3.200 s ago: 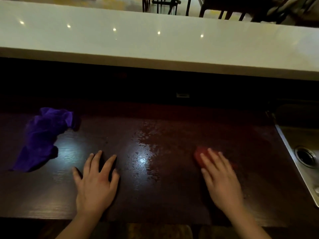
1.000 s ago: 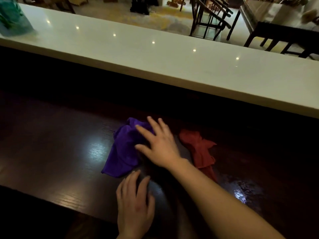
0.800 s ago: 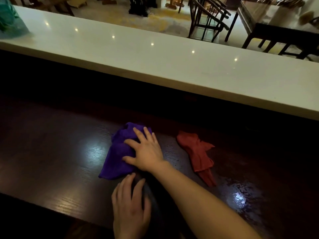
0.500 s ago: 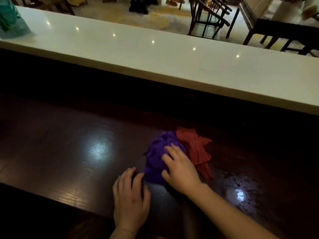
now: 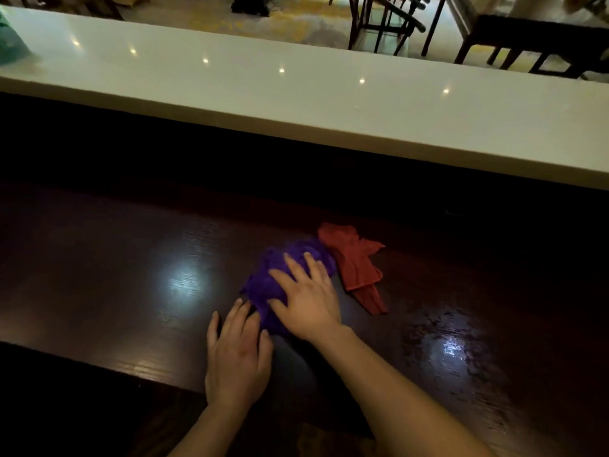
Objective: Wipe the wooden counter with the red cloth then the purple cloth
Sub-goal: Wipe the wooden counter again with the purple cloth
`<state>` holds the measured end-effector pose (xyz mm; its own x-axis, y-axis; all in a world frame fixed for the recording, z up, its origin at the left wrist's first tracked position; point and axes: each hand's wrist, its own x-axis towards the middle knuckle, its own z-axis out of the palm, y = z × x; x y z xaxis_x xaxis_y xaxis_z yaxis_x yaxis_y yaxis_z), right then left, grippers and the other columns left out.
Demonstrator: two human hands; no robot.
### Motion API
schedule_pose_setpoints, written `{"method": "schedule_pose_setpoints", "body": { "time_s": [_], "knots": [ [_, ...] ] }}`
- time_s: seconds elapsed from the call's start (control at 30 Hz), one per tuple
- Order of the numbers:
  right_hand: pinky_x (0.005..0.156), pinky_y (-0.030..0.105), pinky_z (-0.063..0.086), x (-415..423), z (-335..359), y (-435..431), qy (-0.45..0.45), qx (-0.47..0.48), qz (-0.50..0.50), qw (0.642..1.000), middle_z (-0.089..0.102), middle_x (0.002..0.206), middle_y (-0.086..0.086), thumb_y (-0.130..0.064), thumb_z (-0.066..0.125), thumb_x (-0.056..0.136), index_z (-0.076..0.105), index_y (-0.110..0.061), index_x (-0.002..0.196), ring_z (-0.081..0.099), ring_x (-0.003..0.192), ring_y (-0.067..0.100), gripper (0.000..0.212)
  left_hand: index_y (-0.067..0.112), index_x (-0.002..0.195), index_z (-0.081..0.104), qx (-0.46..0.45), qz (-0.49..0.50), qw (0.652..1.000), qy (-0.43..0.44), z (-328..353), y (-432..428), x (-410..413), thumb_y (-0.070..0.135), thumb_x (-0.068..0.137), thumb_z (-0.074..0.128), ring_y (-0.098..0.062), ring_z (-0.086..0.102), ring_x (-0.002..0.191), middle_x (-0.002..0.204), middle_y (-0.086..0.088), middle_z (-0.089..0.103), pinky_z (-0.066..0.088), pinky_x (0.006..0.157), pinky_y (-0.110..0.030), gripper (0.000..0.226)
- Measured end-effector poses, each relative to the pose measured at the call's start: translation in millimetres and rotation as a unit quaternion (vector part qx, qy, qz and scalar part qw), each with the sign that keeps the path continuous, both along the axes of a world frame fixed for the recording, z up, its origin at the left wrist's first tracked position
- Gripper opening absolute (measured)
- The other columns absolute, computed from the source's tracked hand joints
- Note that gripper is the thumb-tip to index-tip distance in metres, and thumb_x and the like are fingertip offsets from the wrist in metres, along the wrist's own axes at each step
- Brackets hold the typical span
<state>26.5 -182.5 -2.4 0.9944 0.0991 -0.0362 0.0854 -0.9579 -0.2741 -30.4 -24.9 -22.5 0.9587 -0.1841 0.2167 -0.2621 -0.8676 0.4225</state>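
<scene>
A bunched purple cloth (image 5: 263, 285) lies on the dark wooden counter (image 5: 115, 258). My right hand (image 5: 306, 298) presses flat on top of it with fingers spread. The red cloth (image 5: 352, 262) lies crumpled just to the right of the purple one, touching its far edge, with no hand on it. My left hand (image 5: 237, 354) rests palm down on the bare counter just in front of the purple cloth, holding nothing.
A white raised bar top (image 5: 296, 90) runs across behind the counter. A wet shiny patch (image 5: 451, 344) is on the wood to the right. Chairs (image 5: 382, 21) and a table stand beyond. A teal object (image 5: 10, 41) sits far left on the bar.
My right hand left the red cloth, crossed to the purple cloth and dragged it bunched to the right against the red one. The left hand stayed flat on the counter.
</scene>
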Motion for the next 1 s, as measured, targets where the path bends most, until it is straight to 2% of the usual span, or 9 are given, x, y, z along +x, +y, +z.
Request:
{"method": "schedule_pose_setpoints", "body": {
  "time_s": [0.13, 0.23, 0.37, 0.47, 0.57, 0.67, 0.77, 0.83, 1.0],
  "knots": [
    [0.115, 0.045, 0.030, -102, -5, -37, 0.004, 0.023, 0.089, 0.996, 0.040, 0.152, -0.004, -0.045, 0.053, 0.073, 0.049, -0.038, 0.130, 0.030, 0.143, 0.026, 0.057, 0.010, 0.091, 0.068, -0.017, 0.002, 1.000, -0.003, 4, 2, 0, 0.031, 0.087, 0.041, -0.032, 0.055, 0.124, 0.122, -0.015, 0.064, 0.034, 0.104, -0.062, 0.034],
    [0.111, 0.039, 0.037, -177, -10, -90, 0.006, 0.007, 0.050, 0.999, 0.036, 0.154, -0.008, -0.049, 0.058, 0.065, 0.049, -0.040, 0.129, 0.034, 0.142, 0.023, 0.065, 0.011, 0.098, 0.069, 0.008, -0.005, 1.000, -0.002, 3, 0, 1, 0.036, 0.084, 0.043, -0.034, 0.055, 0.123, 0.122, -0.016, 0.063, 0.033, 0.105, -0.061, 0.039],
    [0.115, 0.040, 0.027, -156, -5, -131, -0.012, -0.042, -0.130, 0.991, 0.034, 0.156, -0.001, -0.049, 0.054, 0.083, 0.049, -0.032, 0.138, 0.029, 0.144, 0.028, 0.058, 0.014, 0.110, 0.067, 0.077, -0.022, 0.997, 0.019, 4, -5, 1, 0.043, 0.081, 0.043, -0.037, 0.049, 0.126, 0.127, -0.017, 0.059, 0.029, 0.105, -0.064, 0.047],
    [0.116, 0.046, 0.025, -123, 4, -119, 0.015, -0.023, -0.234, 0.972, 0.033, 0.157, 0.002, -0.050, 0.055, 0.089, 0.048, -0.032, 0.141, 0.024, 0.144, 0.035, 0.056, 0.016, 0.122, 0.063, 0.137, -0.029, 0.989, 0.055, 8, -12, -1, 0.047, 0.081, 0.039, -0.038, 0.043, 0.132, 0.135, -0.019, 0.053, 0.025, 0.104, -0.069, 0.057],
    [0.114, 0.046, 0.028, -160, -3, -110, 0.016, -0.033, -0.151, 0.988, 0.042, 0.152, 0.001, -0.049, 0.058, 0.080, 0.053, -0.035, 0.134, 0.033, 0.141, 0.034, 0.057, 0.024, 0.134, 0.056, 0.160, -0.054, 0.982, 0.081, 12, -34, -6, 0.049, 0.082, 0.038, -0.039, 0.037, 0.137, 0.143, -0.019, 0.048, 0.022, 0.104, -0.074, 0.060],
    [0.112, 0.041, 0.024, -212, -7, -127, 0.036, -0.035, -0.054, 0.997, 0.035, 0.156, -0.006, -0.052, 0.055, 0.072, 0.047, -0.040, 0.135, 0.031, 0.143, 0.026, 0.064, 0.032, 0.138, 0.051, 0.150, -0.089, 0.982, 0.076, 12, -75, -11, 0.051, 0.085, 0.035, -0.039, 0.029, 0.143, 0.150, -0.017, 0.043, 0.015, 0.109, -0.073, 0.058],
    [0.116, 0.039, 0.021, -194, -8, -157, 0.027, -0.050, -0.100, 0.993, 0.033, 0.156, -0.008, -0.052, 0.052, 0.076, 0.045, -0.041, 0.138, 0.025, 0.146, 0.022, 0.063, 0.033, 0.144, 0.040, 0.147, -0.071, 0.982, 0.092, 9, -118, -9, 0.056, 0.089, 0.026, -0.039, 0.011, 0.148, 0.157, -0.019, 0.028, -0.001, 0.112, -0.070, 0.062],
    [0.119, 0.041, 0.017, -152, -7, -165, 0.018, -0.052, -0.154, 0.986, 0.030, 0.158, -0.006, -0.053, 0.045, 0.081, 0.042, -0.039, 0.142, 0.019, 0.148, 0.024, 0.063, 0.028, 0.148, 0.033, 0.172, -0.068, 0.978, 0.098, 5, -133, -10, 0.058, 0.089, 0.024, -0.039, 0.005, 0.148, 0.159, -0.020, 0.022, -0.003, 0.113, -0.068, 0.067],
    [0.120, 0.047, 0.004, -45, -9, -182, 0.034, -0.026, -0.189, 0.981, 0.017, 0.162, -0.006, -0.054, 0.033, 0.079, 0.030, -0.042, 0.147, 0.008, 0.147, 0.032, 0.069, 0.021, 0.140, 0.048, 0.163, -0.080, 0.981, 0.061, -2, -137, -8, 0.055, 0.087, 0.041, -0.039, 0.023, 0.145, 0.151, -0.021, 0.039, 0.012, 0.112, -0.070, 0.064]
  ]
}}
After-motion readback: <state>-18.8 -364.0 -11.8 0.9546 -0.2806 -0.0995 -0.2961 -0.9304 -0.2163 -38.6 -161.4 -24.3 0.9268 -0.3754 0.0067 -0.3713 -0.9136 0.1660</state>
